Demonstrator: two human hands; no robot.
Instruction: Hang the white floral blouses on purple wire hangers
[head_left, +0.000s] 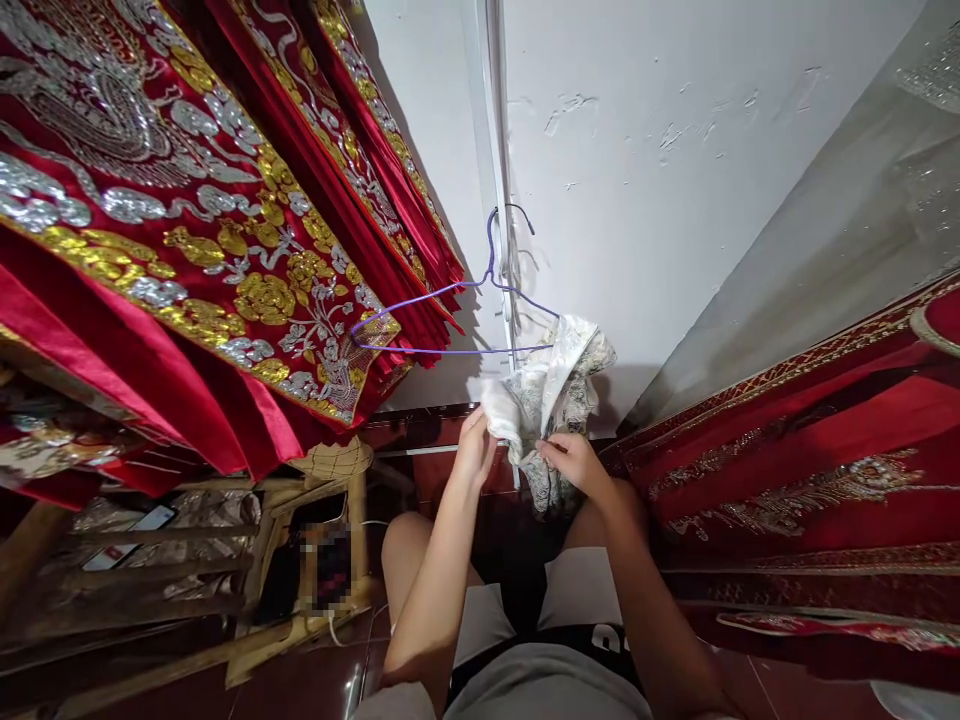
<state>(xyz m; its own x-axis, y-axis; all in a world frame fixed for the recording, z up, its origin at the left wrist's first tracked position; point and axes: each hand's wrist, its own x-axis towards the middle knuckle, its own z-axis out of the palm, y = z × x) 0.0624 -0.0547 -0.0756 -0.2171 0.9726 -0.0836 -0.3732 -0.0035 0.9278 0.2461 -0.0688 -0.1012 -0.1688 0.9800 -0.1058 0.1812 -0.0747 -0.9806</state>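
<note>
A purple wire hanger point(450, 351) hangs by its hook at the white wall in front of me. Over its right arm drapes a pale, patterned garment point(574, 360) with a lighter collar or band; its lower part bunches downward and looks darker. My left hand point(474, 447) is closed on the garment's left edge, thumb and fingers pinching the fabric. Lower and to the right, my right hand point(576, 461) pinches another fold between thumb and fingertips. The hanger's left arm is bare and overlaps the corner of a red embroidered cloth point(292, 290).
Red garments with gold and silver sequins fill the left side. More red embroidered fabric point(810, 480) hangs at the right. A bamboo chair point(360, 540) stands lower left, with a phone-like device point(330, 570) and a cable. A narrow white pole point(491, 120) runs down the wall.
</note>
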